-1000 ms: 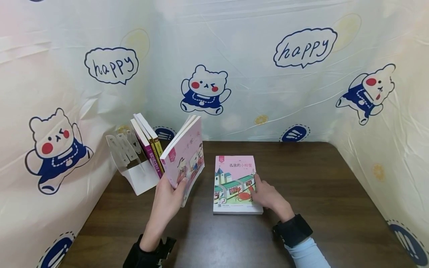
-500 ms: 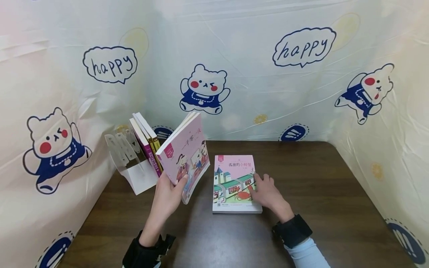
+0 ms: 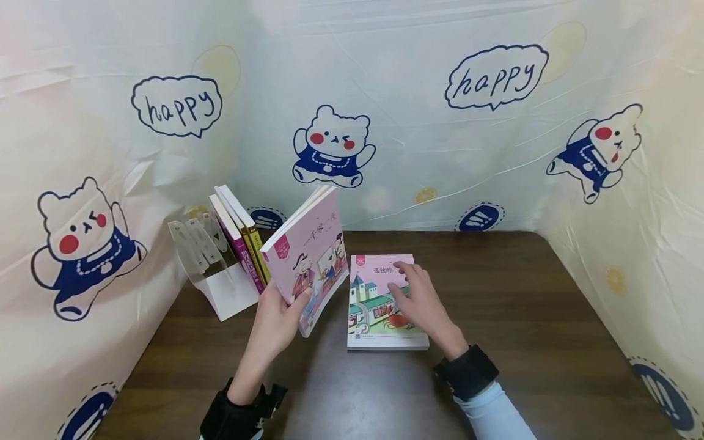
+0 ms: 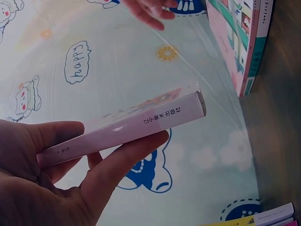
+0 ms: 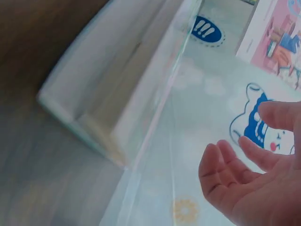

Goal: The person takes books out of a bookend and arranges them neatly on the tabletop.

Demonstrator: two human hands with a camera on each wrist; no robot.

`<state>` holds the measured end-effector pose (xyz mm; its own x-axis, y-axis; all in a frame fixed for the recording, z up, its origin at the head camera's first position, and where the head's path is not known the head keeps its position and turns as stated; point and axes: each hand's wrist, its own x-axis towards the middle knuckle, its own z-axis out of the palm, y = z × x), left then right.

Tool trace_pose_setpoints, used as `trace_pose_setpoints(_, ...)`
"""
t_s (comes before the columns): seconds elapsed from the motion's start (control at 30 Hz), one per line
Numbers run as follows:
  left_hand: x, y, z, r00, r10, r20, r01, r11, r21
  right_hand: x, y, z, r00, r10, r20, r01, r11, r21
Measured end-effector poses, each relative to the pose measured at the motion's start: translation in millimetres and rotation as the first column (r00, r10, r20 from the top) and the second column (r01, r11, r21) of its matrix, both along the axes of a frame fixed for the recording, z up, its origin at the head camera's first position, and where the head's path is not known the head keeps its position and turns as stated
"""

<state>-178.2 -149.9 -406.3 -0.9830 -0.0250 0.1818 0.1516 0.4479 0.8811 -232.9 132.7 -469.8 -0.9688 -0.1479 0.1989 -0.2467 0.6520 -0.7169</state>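
Observation:
My left hand [image 3: 275, 324] grips a pink picture book [image 3: 310, 250] by its lower part, thumb on the illustrated cover. The book is raised and tilted, and its pale spine faces the camera in the left wrist view. A second pink book [image 3: 365, 339], with a green train and a red crab on its cover, lies flat on the table. Another spine [image 4: 261, 44] shows right against it in the left wrist view. My right hand [image 3: 426, 302] is over the crab book with spread, relaxed fingers and holds nothing, covering part of the title and picture.
A white bookend-like holder [image 3: 228, 296] stands at the back left of the brown table [image 3: 495, 293]. Several upright books [image 3: 242, 238] with purple and yellow spines lean in it. A printed curtain [image 3: 418, 140] encloses the table at the back and sides.
My right hand has come off the crab book's right edge and moved up and left over its cover. The book in my left hand has turned slightly; the crab book stays put.

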Motion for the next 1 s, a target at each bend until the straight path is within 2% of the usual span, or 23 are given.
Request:
trace_pose_setpoints(0.27,0.5,-2,-0.3,1.000,-0.026,-0.011,0.026,1.000,0.008,-6.5,-25,9.4,0.996,0.087,-0.002,-0.087,0.996,-0.025)
trace_pose_setpoints(0.57,1.7,-5,1.6,0.998,-0.057,-0.007,0.057,0.998,0.008,-12.1,-47,10.8,0.977,0.211,-0.016,-0.211,0.975,-0.068)
trace_pose_setpoints(0.8,5.5,-5,0.6,0.997,-0.080,-0.017,0.080,0.997,0.003,-14.9,-58,13.4,0.971,0.240,-0.024,-0.241,0.963,-0.117)
trace_pose_setpoints(1.0,6.3,-6,0.3,0.995,-0.102,-0.015,0.103,0.995,0.003,-15.8,-63,16.7,0.966,0.258,0.002,-0.255,0.956,-0.146)
